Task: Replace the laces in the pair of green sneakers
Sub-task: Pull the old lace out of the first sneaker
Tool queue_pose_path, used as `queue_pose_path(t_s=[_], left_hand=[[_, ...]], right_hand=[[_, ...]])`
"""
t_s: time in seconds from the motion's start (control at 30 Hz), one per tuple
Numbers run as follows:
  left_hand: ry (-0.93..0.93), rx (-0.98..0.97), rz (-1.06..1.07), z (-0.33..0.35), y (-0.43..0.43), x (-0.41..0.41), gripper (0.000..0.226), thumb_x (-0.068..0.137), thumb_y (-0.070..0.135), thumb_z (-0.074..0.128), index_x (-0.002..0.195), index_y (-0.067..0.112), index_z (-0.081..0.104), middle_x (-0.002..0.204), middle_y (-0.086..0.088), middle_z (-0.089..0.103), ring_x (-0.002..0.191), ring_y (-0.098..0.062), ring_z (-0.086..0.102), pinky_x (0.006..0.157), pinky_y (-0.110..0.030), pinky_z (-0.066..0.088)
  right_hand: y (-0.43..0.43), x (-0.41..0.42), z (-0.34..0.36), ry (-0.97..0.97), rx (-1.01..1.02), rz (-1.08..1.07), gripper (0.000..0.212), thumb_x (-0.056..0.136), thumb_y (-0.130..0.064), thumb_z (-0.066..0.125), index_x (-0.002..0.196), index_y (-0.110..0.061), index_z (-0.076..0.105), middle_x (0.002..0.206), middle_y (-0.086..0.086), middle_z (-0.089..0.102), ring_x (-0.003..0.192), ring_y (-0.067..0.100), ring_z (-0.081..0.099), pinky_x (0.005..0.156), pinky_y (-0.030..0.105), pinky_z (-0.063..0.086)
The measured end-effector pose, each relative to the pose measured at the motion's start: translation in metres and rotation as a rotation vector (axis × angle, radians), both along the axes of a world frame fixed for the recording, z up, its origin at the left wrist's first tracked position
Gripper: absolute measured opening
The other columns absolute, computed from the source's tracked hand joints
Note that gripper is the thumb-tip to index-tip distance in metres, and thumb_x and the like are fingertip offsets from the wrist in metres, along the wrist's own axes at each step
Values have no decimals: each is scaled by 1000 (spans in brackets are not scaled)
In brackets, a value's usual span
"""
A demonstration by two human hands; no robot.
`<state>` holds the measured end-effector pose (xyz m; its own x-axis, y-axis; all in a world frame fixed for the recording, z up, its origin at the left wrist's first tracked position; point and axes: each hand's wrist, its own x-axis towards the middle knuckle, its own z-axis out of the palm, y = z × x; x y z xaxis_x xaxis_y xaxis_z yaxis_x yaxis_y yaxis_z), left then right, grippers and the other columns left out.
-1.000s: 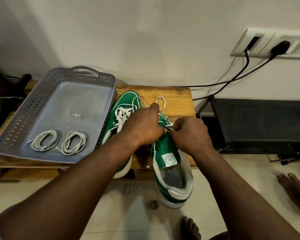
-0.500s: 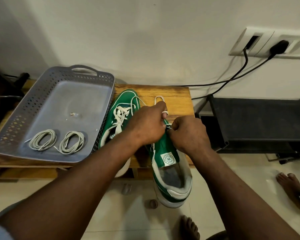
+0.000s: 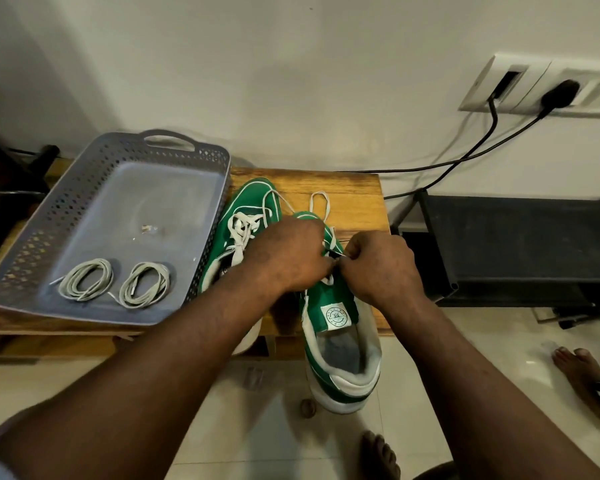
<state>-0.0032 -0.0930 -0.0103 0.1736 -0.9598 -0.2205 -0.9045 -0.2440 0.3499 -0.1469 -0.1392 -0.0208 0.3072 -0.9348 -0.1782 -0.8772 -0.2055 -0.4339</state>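
Left hand (image 3: 284, 258) drew its fingertip back from the lace loop (image 3: 321, 206); the loop now lies free.

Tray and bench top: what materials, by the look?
Grey tray: likely moulded plastic, matte; lattice-perforated walls and a handle formed in one piece. Bench top: wood or wood veneer, glossy; visible grain and sheen, can't tell which.

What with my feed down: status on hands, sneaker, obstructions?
Left hand, right hand pinching lace on near sneaker. Other sneaker laced. Spare laces in tray. Nothing blocking.
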Motion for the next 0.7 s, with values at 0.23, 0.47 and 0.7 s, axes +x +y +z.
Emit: queue_pose_path(t_s=[0.23,0.47,0.7], left_hand=[[-176,-66,21,-9,3,-17,36,94,54,69,101,19,66,76,2,47,80,-21,53,68,-34,45],[-190,-38,48,-15,2,-25,26,96,42,70,101,16,66,74,-2,46,79,-25,60,71,-36,52],[96,60,77,-11,-4,-14,25,97,42,65,94,18,74,85,-5,66,82,-22,64,69,-31,50]], right_hand=[[0,0,0,-6,-22,31,7,91,-25,74,87,-19,74,81,-1,68,77,16,65,62,29,52],[0,-1,1,8,-66,100,10,93,-25,71,91,-17,77,86,2,72,78,17,65,62,29,52],[-1,-2,-3,-21,-30,4,7,90,-23,71,84,-20,74,77,-3,67,70,11,60,55,24,44]])
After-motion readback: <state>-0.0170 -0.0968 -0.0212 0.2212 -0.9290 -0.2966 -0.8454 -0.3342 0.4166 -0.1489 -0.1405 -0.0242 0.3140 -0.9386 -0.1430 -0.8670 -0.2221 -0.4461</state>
